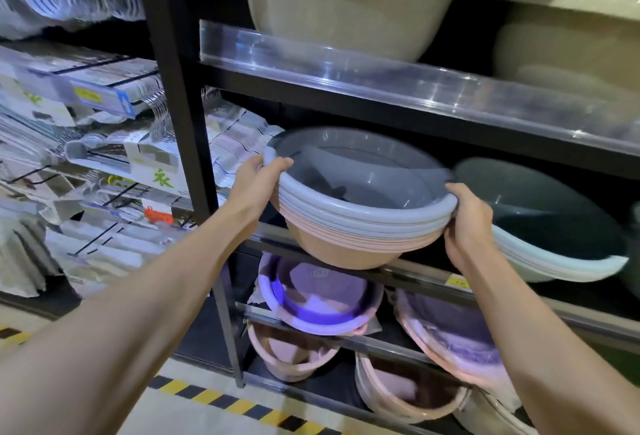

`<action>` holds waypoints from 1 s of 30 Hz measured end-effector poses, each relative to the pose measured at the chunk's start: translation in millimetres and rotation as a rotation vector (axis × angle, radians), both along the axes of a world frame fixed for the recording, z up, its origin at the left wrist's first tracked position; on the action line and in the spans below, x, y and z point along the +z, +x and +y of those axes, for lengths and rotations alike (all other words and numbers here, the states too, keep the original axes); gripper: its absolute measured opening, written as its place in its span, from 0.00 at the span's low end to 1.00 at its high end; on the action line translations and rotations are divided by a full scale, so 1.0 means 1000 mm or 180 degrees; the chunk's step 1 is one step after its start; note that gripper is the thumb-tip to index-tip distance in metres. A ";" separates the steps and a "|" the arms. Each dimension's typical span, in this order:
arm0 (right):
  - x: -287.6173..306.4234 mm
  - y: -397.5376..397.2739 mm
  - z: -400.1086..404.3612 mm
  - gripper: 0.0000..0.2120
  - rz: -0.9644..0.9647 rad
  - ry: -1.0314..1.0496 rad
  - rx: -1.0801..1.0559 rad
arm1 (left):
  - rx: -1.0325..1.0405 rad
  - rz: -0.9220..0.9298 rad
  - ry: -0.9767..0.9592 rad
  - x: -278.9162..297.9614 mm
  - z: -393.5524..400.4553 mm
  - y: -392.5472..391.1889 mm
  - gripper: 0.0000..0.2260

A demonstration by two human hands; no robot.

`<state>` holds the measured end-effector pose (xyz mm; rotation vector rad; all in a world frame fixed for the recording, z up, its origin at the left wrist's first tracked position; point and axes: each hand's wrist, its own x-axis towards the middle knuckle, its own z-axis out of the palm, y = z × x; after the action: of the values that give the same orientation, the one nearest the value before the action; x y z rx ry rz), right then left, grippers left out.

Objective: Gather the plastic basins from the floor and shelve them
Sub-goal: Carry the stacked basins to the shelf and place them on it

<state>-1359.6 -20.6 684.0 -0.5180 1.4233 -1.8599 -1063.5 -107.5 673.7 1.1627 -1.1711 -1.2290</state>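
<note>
A nested stack of plastic basins (360, 223), grey-blue ones on top and pink ones below, is tilted toward me at the front of the middle shelf (429, 280). My left hand (258, 180) grips the stack's left rim, thumb over the edge. My right hand (469, 223) holds the right rim, fingers wrapped under it. The stack's bottom sits just above or on the shelf's front edge; I cannot tell whether it touches.
A tilted dark-green and pale basin stack (554, 227) leans just right of mine. Beige basins (346, 9) fill the shelf above behind a clear guard (381, 78). Purple and pink basins (318, 296) crowd lower shelves. A black upright (183, 123) and packaged hangers (86, 144) stand left.
</note>
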 end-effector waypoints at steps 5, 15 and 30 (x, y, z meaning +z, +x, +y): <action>-0.001 0.001 -0.022 0.05 0.0089 0.0070 -0.0102 | 0.0157 0.0022 0.0031 -0.001 -0.025 -0.003 0.12; -0.014 0.008 -0.063 0.23 -0.0075 0.0112 -0.0353 | 0.0314 -0.0206 0.0311 -0.008 -0.063 0.000 0.34; -0.042 0.009 -0.065 0.06 0.0121 0.0128 -0.0136 | 0.0144 -0.0309 0.0462 -0.046 -0.072 0.004 0.26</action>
<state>-1350.5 -86.1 642.3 -0.5091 1.5044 -1.8601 -1060.0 -179.2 628.2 1.3629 -1.1352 -1.2512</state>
